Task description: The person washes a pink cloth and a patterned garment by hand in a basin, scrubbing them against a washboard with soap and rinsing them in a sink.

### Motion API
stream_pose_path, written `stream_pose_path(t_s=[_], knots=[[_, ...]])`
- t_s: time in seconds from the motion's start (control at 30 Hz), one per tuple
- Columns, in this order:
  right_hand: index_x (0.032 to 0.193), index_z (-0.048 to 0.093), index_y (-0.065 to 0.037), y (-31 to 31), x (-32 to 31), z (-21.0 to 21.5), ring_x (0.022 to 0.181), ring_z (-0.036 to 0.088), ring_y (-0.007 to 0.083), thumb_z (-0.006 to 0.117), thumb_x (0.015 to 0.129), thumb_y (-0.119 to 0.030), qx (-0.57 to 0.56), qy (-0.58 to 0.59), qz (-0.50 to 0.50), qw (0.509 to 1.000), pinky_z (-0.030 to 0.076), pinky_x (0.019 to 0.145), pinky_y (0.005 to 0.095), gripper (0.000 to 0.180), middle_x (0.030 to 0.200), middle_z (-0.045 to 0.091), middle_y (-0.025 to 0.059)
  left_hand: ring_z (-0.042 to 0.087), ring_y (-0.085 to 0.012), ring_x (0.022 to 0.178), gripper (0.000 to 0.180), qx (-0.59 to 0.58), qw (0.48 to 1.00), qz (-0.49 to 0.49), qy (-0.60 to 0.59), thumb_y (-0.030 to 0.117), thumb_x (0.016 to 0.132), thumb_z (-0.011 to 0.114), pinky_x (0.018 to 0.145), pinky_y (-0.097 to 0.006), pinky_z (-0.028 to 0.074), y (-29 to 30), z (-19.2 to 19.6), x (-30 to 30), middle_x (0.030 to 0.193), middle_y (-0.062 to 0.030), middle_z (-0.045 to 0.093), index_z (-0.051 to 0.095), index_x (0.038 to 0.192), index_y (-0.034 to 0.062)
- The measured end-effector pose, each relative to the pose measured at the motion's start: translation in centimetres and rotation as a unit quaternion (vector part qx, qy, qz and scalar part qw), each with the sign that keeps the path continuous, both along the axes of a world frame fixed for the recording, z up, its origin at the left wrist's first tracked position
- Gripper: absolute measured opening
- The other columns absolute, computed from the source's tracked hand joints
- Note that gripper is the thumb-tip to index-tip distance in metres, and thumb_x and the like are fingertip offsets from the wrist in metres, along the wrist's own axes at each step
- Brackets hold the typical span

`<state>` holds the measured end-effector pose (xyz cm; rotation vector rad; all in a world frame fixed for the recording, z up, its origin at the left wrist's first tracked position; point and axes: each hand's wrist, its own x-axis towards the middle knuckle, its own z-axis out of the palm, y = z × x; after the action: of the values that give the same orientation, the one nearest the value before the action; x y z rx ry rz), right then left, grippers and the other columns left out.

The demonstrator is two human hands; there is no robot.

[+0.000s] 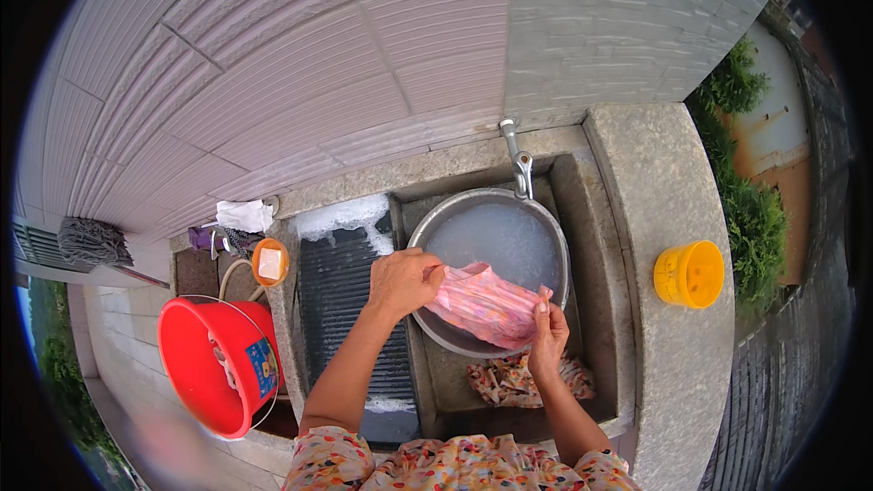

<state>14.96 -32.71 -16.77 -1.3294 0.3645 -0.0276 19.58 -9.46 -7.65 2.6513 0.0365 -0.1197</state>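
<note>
Left hand (400, 284) clenched, grasping left end of pink patterned garment (486, 305); right hand (548, 335) grasping its right end, thumb up, garment edge pinched in the fingers. Garment spread between the two hands, over near half of round metal basin (564, 264), slanting down to the right; can't tell if its low edge touches the water. Basin holds cloudy water (496, 236), sits inside grey stone sink (596, 291). Faucet (519, 164) at far side, spout over basin's far rim. Multicolored printed cloth (509, 384) crumpled on sink floor, near side of basin, close below right hand. Left of basin: dark ribbed washboard slab (341, 286), white foam (350, 216) at its far end, more suds at near end; left forearm crosses over it. Further left: red bucket (193, 386) tilted in view, thin wire handle, pale item partly visible inside. Just far of bucket: small orange bowl (284, 271) with white block (270, 262) in it; white cloth (244, 215) beyond that. Grey mop head (94, 243) far left by wall. Right side: wide stone ledge (668, 173) carrying yellow tub (671, 277), well apart from both hands. Floral sleeves on both arms.
</note>
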Motion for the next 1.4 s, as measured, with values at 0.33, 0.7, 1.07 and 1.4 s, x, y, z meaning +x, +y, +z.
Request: stream_pose_path(t_s=[0.33, 0.7, 1.07, 1.4], knots=[[0.105, 0.045, 0.005, -3.0, -1.0, -3.2, 0.095, 0.045, 0.041, 0.059, 0.072, -0.003, -0.509, -0.019, 0.141, 0.849, 0.037, 0.083, 0.0465, 0.036, 0.111, 0.041, 0.0269, 0.05, -0.0293, 0.099, 0.023, -0.191, 0.968, -0.061, -0.149, 0.011, 0.069, 0.063, 0.085, -0.036, 0.042, -3.6, -6.2, 6.7, 0.102, -0.0116, 0.053, 0.066, 0.09, 0.0042], [0.127, 0.043, -0.037, 2.4, 5.2, -10.0, 0.112, 0.043, 0.041, 0.061, 0.079, -0.026, -0.562, 0.107, 0.238, 0.785, 0.04, 0.089, 0.0479, 0.052, 0.139, 0.026, 0.0178, 0.039, -0.0384, 0.118, 0.08, 0.024, 0.975, 0.115, 0.188, 0.039, 0.071, 0.068, 0.094, -0.051, 0.036, -6.0, -18.9, 3.2, 0.139, -0.0165, 0.025, 0.024, 0.138, 0.0344], [0.11, 0.054, -0.005, 1.1, 8.3, -12.4, 0.099, 0.054, 0.0255, 0.058, 0.083, -0.034, 0.377, 0.208, 0.018, 0.902, 0.045, 0.086, 0.0387, 0.04, 0.11, 0.056, 0.0112, 0.059, -0.0182, 0.073, 0.03, -0.581, 0.744, 0.265, 0.198, 0.006, 0.074, 0.061, 0.063, -0.031, 0.049, -6.3, -17.1, 3.4, 0.086, -0.0076, 0.059, 0.052, 0.102, 0.0012], [0.108, 0.054, -0.002, 2.5, 5.0, -7.2, 0.088, 0.058, 0.0229, 0.048, 0.087, -0.041, 0.565, 0.143, 0.113, 0.805, 0.047, 0.08, 0.0348, 0.044, 0.101, 0.058, 0.0112, 0.057, -0.0272, 0.051, 0.029, -0.128, 0.962, -0.147, -0.191, 0.023, 0.078, 0.061, 0.047, -0.038, 0.046, -15.8, -10.7, 0.3, 0.056, -0.009, 0.054, 0.051, 0.056, 0.0068]])
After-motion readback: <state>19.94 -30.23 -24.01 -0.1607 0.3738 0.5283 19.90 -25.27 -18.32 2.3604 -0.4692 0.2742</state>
